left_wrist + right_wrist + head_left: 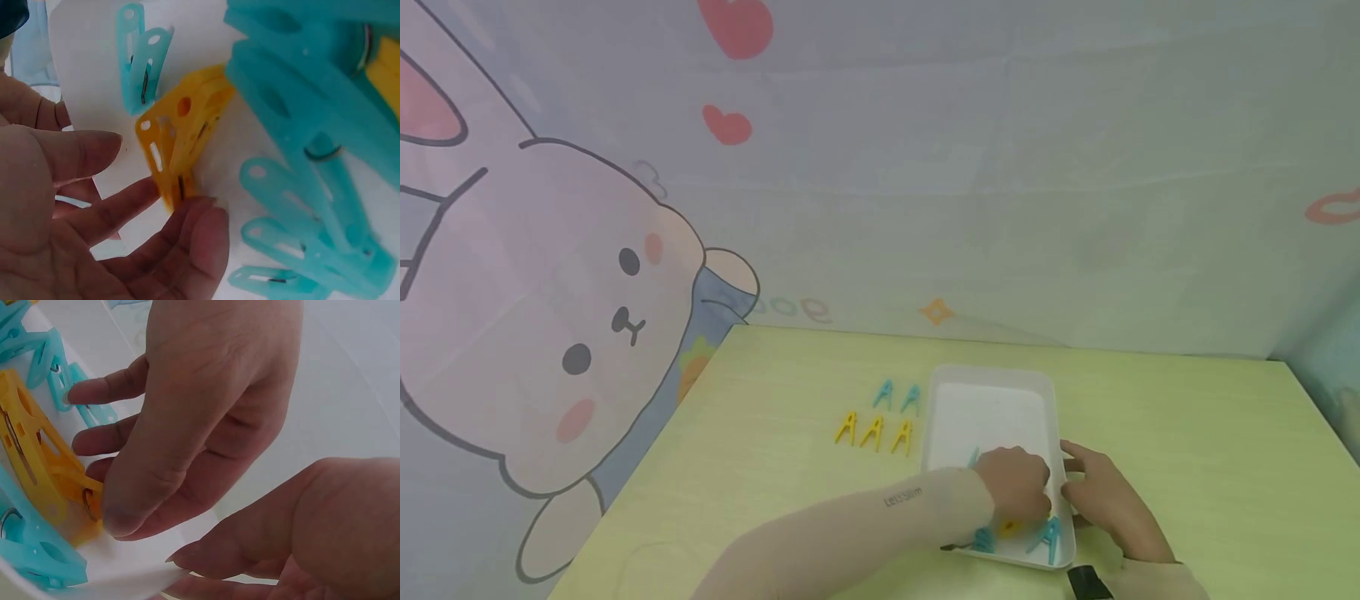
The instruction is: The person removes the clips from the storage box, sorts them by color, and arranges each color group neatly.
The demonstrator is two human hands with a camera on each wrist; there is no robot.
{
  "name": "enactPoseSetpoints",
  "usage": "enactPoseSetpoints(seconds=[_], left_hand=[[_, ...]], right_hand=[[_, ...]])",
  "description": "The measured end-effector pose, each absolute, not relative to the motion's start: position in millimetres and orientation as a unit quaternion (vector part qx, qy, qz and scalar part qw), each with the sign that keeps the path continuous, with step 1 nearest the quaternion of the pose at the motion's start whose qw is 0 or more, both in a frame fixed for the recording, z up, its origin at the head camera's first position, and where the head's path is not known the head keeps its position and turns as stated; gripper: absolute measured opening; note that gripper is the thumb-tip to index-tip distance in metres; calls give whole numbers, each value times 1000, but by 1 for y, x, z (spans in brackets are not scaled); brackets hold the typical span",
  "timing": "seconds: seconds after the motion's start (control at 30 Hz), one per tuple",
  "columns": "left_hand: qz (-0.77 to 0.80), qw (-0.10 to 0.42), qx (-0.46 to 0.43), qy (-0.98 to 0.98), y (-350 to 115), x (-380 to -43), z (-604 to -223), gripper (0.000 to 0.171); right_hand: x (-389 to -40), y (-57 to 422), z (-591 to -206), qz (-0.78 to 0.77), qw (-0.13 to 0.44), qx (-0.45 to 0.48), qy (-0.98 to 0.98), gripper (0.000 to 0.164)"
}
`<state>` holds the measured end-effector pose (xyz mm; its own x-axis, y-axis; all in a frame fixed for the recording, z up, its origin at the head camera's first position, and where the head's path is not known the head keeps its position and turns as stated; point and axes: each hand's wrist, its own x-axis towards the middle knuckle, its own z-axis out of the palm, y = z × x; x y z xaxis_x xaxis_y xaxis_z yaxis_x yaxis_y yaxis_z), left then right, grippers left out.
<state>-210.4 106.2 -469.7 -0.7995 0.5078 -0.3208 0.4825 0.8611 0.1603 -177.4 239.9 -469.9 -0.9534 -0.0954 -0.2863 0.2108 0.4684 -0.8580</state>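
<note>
My left hand (1015, 483) reaches down into a white tray (992, 379), with the thumb and index finger pinching the end of a yellow clothespin (184, 134). Its other fingers are spread beside that clothespin. Around it in the tray lie several teal clothespins (306, 231), one of them a teal clothespin (1047, 540) in the near right corner. At the tray's right side my right hand (1108, 500) grips the rim (150, 578) between thumb and fingers. The left forearm hides part of the tray's near end in the head view.
On the table (760, 417), left of the tray, stand two rows of clothespins: two teal clothespins (884, 394) at the back and three yellow clothespins (872, 434) in front. A cloth backdrop (1075, 183) with a printed rabbit rises behind the table's far edge.
</note>
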Motion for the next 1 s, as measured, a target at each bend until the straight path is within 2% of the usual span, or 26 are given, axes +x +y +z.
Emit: enactPoseSetpoints(seconds=[0.3,0.6,1.0], left_hand=[[39,112,273,955,104,-213,-470,24],[63,93,270,956,95,-215,-457,28],[136,-42,318,937,77,-223,-454,23]], right_hand=[[-179,239,-472,-504,154,40,849,63],[-180,240,-475,-511,158,40,844,62],[-182,241,-479,-517,159,38,840,63]])
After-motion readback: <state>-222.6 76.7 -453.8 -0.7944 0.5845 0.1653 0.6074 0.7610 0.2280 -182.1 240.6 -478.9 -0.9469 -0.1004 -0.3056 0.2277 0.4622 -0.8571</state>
